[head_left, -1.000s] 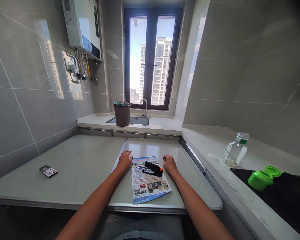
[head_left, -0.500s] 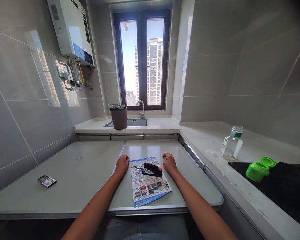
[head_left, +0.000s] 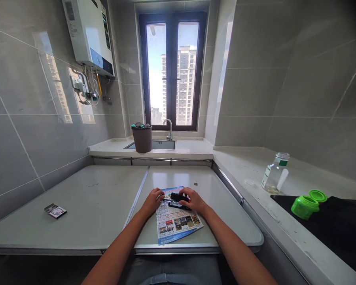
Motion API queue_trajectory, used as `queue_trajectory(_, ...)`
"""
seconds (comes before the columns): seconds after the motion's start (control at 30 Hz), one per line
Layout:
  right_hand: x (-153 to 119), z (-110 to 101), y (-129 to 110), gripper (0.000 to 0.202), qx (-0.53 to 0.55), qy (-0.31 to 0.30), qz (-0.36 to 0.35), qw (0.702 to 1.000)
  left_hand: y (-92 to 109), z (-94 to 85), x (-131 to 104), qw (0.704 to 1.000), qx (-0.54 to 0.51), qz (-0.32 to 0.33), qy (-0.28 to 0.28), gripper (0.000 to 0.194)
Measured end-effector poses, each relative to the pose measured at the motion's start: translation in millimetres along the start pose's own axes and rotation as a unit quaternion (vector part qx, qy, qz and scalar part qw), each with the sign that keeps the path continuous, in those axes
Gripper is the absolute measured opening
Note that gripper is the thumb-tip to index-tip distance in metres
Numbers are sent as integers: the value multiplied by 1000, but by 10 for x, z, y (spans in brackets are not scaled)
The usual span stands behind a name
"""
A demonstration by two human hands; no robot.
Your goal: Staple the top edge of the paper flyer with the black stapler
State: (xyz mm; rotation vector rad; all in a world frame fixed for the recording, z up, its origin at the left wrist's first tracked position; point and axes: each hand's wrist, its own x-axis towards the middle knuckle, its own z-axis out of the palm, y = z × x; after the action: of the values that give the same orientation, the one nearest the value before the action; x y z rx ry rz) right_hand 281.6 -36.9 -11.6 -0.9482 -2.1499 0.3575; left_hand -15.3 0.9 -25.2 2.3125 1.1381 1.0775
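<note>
A printed leaflet (head_left: 178, 226) with blue edges lies on the light folding table (head_left: 106, 213). On it rests a black stapler (head_left: 178, 197), its top arm raised from the base and a metal part showing at the left. My right hand (head_left: 192, 199) is closed round the stapler's right end. At the stapler's left end is my left hand (head_left: 154, 201), its fingers curled near the metal part; what they hold, if anything, is hidden. A small grey piece (head_left: 195, 184), perhaps a strip of staples, lies beyond my right hand.
A small opened box (head_left: 56, 211) lies at the table's left. On the right counter stand a glass jar (head_left: 275, 174) and an open green container (head_left: 305, 206). A brown bin (head_left: 142, 139) stands by the sink (head_left: 163, 145) at the back.
Both hands have moved inward to the stapler, and my right hand has taken hold of it. The small grey piece has come into view where my right hand was.
</note>
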Motion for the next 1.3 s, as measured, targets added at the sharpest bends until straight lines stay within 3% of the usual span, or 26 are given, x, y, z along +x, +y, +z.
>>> queue_trajectory(0.17, -44, 86, -116, 46, -50, -40, 30, 998, 15, 14, -54, 999, -10, 28, -45, 19)
queue_trajectory(0.57, -50, 51, -196, 41, -18, 2, 22, 1000, 47, -41, -105, 991, -66, 73, -86, 17)
queue_trajectory(1.3, -47, 41, -147, 42, 24, 35, 12, 999, 140, -61, -119, 990, -92, 81, -72, 22)
